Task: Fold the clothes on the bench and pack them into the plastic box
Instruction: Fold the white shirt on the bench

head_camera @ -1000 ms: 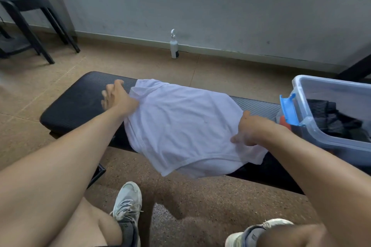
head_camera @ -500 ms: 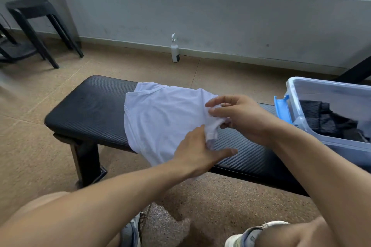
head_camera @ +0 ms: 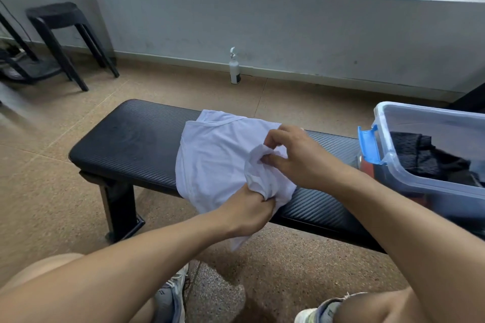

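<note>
A white T-shirt (head_camera: 215,157) lies partly folded on the black padded bench (head_camera: 131,139), its lower edge hanging over the near side. My left hand (head_camera: 246,211) grips a bunched part of the shirt at the bench's front edge. My right hand (head_camera: 296,157) pinches the gathered fabric just above it, fingers curled into the cloth. The clear plastic box (head_camera: 430,123) with a blue latch (head_camera: 368,144) stands at the right end of the bench and holds dark folded clothes (head_camera: 425,157).
A white spray bottle (head_camera: 234,68) stands on the floor by the wall behind the bench. A black stool (head_camera: 60,31) is at the far left. My knees and sneakers (head_camera: 170,299) are on the floor below the bench.
The shirt's right side has been bunched toward the middle. My left hand dropped to the front edge and closed on the fabric; my right hand curled into the cloth.
</note>
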A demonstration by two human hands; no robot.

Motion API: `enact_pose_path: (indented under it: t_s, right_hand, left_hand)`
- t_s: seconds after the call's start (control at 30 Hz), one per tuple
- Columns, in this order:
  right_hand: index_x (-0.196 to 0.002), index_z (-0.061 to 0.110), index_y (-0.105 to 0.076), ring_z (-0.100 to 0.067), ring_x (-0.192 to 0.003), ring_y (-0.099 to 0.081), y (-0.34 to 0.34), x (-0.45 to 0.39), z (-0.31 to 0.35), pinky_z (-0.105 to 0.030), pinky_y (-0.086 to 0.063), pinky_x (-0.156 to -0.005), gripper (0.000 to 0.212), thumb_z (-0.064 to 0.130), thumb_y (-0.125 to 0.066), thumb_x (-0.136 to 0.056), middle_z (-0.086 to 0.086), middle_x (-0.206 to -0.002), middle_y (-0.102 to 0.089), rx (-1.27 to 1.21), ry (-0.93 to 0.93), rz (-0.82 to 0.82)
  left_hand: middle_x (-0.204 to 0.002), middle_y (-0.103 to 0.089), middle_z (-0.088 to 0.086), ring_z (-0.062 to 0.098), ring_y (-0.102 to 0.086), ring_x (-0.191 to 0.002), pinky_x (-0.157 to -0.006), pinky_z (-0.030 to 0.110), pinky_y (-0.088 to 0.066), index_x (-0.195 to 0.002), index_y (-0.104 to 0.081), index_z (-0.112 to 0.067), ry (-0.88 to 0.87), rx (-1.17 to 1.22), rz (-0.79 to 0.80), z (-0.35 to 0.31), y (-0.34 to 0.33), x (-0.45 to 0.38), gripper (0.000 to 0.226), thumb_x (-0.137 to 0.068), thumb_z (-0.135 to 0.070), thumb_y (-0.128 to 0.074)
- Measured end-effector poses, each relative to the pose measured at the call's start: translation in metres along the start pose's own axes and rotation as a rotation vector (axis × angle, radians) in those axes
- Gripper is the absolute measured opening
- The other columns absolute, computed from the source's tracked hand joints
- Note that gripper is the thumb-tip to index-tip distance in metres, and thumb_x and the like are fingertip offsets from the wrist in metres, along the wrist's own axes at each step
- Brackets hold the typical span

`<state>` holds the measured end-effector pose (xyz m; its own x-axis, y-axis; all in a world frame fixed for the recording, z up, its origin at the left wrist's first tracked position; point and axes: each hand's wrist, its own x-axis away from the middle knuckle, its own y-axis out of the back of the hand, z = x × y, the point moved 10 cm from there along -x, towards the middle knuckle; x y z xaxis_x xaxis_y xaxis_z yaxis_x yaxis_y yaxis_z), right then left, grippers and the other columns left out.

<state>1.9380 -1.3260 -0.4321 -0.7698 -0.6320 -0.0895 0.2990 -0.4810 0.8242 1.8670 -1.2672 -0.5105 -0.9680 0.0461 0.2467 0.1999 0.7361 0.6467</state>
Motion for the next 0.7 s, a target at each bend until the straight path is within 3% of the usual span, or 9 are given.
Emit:
enact_pose_path:
  t_s: [0.07,0.13,0.2,0.3,0.4,0.53,0.6,0.63,0.7]
  right_hand:
    - [-0.1,0.017,-0.057,-0.01,-0.085,-0.056,-0.007,-0.002,-0.003,-0.031,-0.043,-0.075,0.011,0.028,-0.059,-0.099,0.004,-0.094,-0.062,-0.137,-0.043,0.035]
    - [-0.098,0.017,-0.052,-0.005,-0.064,-0.051,-0.002,0.0,-0.008,-0.028,-0.038,-0.062,0.011,0.027,-0.053,-0.103,0.005,-0.075,-0.059,-0.323,-0.114,-0.018]
    - [-0.095,0.02,-0.049,-0.009,-0.06,-0.049,0.02,0.005,-0.01,-0.031,-0.037,-0.056,0.012,0.028,-0.051,-0.104,0.002,-0.07,-0.057,-0.376,-0.125,-0.19]
    - [-0.097,0.015,-0.047,-0.003,-0.059,-0.045,0.062,0.021,-0.002,-0.027,-0.036,-0.053,0.014,0.025,-0.051,-0.104,0.004,-0.07,-0.053,-0.382,-0.077,-0.503]
    - [-0.099,0.012,-0.047,-0.003,-0.057,-0.043,0.081,0.033,0.001,-0.022,-0.033,-0.05,0.013,0.024,-0.051,-0.104,0.006,-0.067,-0.049,-0.377,-0.075,-0.638]
    - [-0.099,0.018,-0.047,-0.002,-0.066,-0.05,0.092,0.036,-0.003,-0.019,-0.038,-0.057,0.008,0.024,-0.051,-0.103,0.009,-0.072,-0.054,-0.328,-0.115,-0.681]
    - [-0.1,0.022,-0.053,-0.008,-0.074,-0.055,0.096,0.032,-0.006,-0.029,-0.044,-0.067,0.003,0.024,-0.051,-0.102,0.006,-0.08,-0.062,-0.309,-0.116,-0.654]
    - [-0.098,0.023,-0.057,-0.016,-0.076,-0.057,0.096,0.029,-0.006,-0.036,-0.045,-0.069,0.006,0.023,-0.051,-0.102,0.002,-0.081,-0.064,-0.314,-0.107,-0.609]
    - [-0.091,0.024,-0.063,-0.015,-0.07,-0.055,0.084,0.019,-0.009,-0.036,-0.042,-0.065,0.016,0.019,-0.053,-0.103,0.001,-0.077,-0.064,-0.429,-0.079,-0.417]
  left_hand:
    - [-0.083,-0.056,0.005,0.025,-0.056,-0.087,-0.066,0.03,-0.039,-0.071,-0.048,-0.017,0.056,-0.061,-0.006,0.01,0.002,0.001,0.024,-0.095,-0.012,-0.051]
    - [-0.072,-0.05,0.004,0.033,-0.06,-0.082,-0.062,0.029,-0.037,-0.063,-0.039,-0.017,0.091,-0.161,-0.102,0.02,0.015,0.002,0.029,-0.086,-0.015,-0.057]
    - [-0.074,-0.051,0.004,0.036,-0.059,-0.084,-0.063,0.031,-0.036,-0.065,-0.04,-0.014,0.052,-0.268,-0.205,0.02,0.03,0.004,0.022,-0.079,-0.014,-0.056]
    - [-0.08,-0.06,0.002,0.031,-0.058,-0.082,-0.062,0.034,-0.038,-0.075,-0.05,-0.015,-0.008,-0.234,-0.245,0.021,0.042,0.006,0.006,-0.079,-0.011,-0.052]
    - [-0.074,-0.062,0.002,0.032,-0.061,-0.08,-0.066,0.036,-0.047,-0.066,-0.05,-0.018,0.073,-0.159,-0.239,0.039,0.058,0.001,0.016,-0.076,-0.005,-0.047]
    - [-0.07,-0.056,0.001,0.031,-0.06,-0.079,-0.059,0.031,-0.043,-0.061,-0.046,-0.016,0.219,-0.269,-0.125,0.067,0.089,-0.014,0.026,-0.08,0.001,-0.046]
    - [-0.067,-0.056,0.001,0.023,-0.055,-0.068,-0.051,0.028,-0.037,-0.061,-0.047,-0.013,0.264,-0.314,-0.035,0.08,0.101,-0.013,0.025,-0.082,0.001,-0.047]
    - [-0.066,-0.056,0.002,0.021,-0.052,-0.065,-0.05,0.027,-0.035,-0.061,-0.047,-0.012,0.27,-0.311,-0.003,0.087,0.106,-0.012,0.024,-0.081,0.002,-0.046]
    - [-0.065,-0.052,0.003,0.02,-0.046,-0.062,-0.053,0.028,-0.033,-0.06,-0.043,-0.013,0.255,-0.304,0.035,0.094,0.112,-0.012,0.022,-0.077,0.002,-0.043]
